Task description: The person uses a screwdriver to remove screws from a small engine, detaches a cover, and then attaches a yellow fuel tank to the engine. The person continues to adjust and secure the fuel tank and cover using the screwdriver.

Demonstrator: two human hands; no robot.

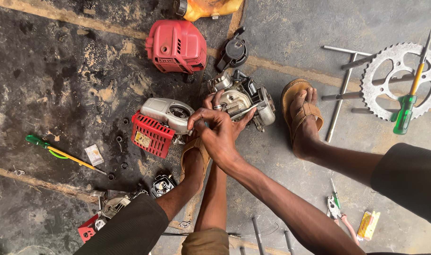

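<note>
A small grey metal engine (pixel 247 97) lies on the concrete floor between my two sandalled feet. My left hand (pixel 219 100), with a ring on one finger, reaches up from below and grips the engine's near side. My right hand (pixel 219 137) lies over the left wrist. Its fingertips are curled together at the gap between the engine and a grey and red starter cover (pixel 159 123). Whether they pinch anything is hidden.
A red engine cover (pixel 177 46), a black filter cap (pixel 233 52) and an orange tank (pixel 208 7) lie beyond. To the right are a sprocket (pixel 397 78), a green-handled screwdriver (pixel 406 111) and metal rods (pixel 340 92). Pliers (pixel 340 215), another screwdriver (pixel 59 152) and loose parts (pixel 111 208) lie nearer.
</note>
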